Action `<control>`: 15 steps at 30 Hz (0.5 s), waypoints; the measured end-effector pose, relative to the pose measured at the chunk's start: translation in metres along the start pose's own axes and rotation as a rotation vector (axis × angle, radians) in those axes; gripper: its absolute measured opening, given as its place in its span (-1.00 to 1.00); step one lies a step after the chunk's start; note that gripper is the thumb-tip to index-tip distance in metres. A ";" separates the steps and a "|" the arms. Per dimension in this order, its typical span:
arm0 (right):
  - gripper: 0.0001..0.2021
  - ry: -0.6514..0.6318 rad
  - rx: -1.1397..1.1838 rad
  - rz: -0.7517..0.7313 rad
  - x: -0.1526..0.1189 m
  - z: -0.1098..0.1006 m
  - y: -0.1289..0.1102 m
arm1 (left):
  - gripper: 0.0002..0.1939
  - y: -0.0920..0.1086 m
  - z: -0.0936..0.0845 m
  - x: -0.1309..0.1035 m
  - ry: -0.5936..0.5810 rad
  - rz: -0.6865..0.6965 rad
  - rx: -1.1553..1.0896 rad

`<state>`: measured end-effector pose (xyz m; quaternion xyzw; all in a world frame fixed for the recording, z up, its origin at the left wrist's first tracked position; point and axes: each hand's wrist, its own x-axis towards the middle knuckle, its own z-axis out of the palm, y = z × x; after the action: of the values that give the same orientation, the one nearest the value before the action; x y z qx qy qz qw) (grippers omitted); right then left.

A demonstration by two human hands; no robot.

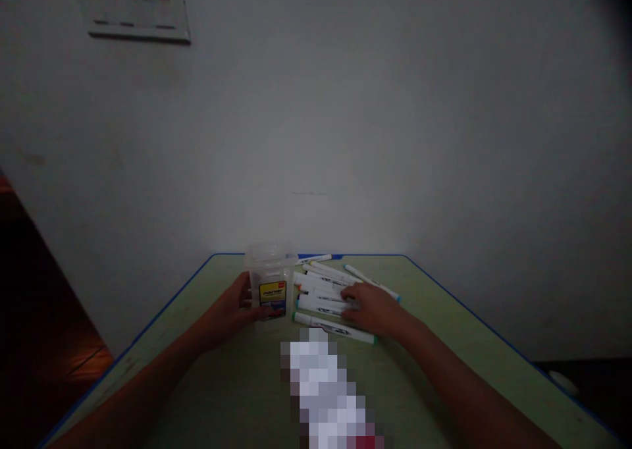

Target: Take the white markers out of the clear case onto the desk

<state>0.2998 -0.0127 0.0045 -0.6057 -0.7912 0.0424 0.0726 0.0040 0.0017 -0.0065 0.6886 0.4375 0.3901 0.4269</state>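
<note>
Upper left of frame: a pale wall plate (132, 11) is seen fixed to the grey wall (395, 106).

Lower left: the left forearm is extended from the bottom edge toward frame centre. The left hand (237, 311) is wrapped around the left side and lower front of a clear plastic container (270, 278), which stands upright on the green counter (207, 383); thumb seen at the container's base, beside its yellow label (273, 296). Grip: closed around the container.

Centre: a pile of white markers (320, 291) lies flat on the counter, just right of the container, close to it; contact between the two cannot be told. A pixelated patch is noted below the pile, bottom centre.

Right of centre: the right hand (372, 309) is laid palm-down on the right part of the pile, fingers touching several markers. Whether any marker is actually pinched cannot be told. One green-tipped marker (336, 328) lies nearest the viewer, passing under the hand.

Lighting dim.
</note>
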 end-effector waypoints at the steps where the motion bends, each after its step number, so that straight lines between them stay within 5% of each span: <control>1: -0.71 -0.003 -0.009 0.009 0.000 -0.001 0.000 | -0.30 0.000 0.000 0.000 -0.002 0.001 0.000; 15: -0.75 -0.083 0.024 -0.095 -0.007 -0.012 -0.016 | -0.29 -0.001 -0.002 0.001 -0.025 -0.011 0.013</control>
<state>0.2881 -0.0241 0.0185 -0.5644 -0.8208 0.0735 0.0489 0.0023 0.0032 -0.0070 0.6938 0.4385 0.3760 0.4300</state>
